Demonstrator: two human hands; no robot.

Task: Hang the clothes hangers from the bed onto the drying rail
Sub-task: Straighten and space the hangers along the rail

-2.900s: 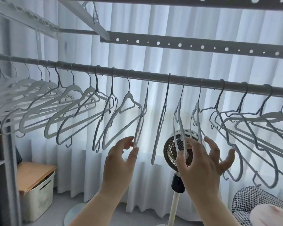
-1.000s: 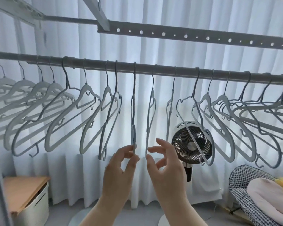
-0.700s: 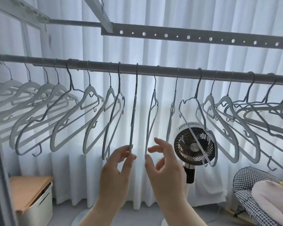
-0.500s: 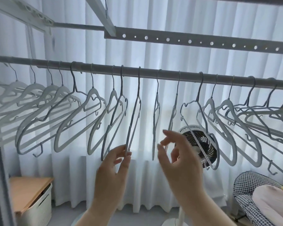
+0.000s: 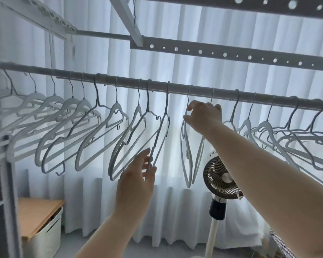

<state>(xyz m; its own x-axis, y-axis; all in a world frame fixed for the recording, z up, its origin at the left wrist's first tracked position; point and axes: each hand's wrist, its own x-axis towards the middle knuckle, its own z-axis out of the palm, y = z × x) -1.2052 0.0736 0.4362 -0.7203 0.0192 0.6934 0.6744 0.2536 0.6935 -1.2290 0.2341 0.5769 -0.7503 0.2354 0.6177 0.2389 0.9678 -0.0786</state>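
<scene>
1. Since every one of the hangers in sight already has its hook over the rail, the job in hand looks like evening out the row rather than fetching; the bed is out of view.
2. One narrow hanger near the middle of the rail hangs edge-on, its long axis running almost straight down.
3. At its neck, just under the rail, sits the right hand. Thumb and forefinger curl in around the wire and seem to pinch it, though the back of the hand hides the contact itself.
4. Next along to the left, a slanted hanger drops from its hook and runs down and leftward. Its lower end touches the straight fingers of the left hand, which grasps nothing.
5. What the next move turns on is the gap along the rail between these two hooks. The right hand is much the nearer to the rail, so any slide sideways would fall to it. Down low, the left hand can only steady or swing a bottom end.
6. Further out, more hangers crowd both ends of the rail. A fan stands behind the right forearm, a white curtain lies behind everything, and a storage box sits at lower left.
</scene>
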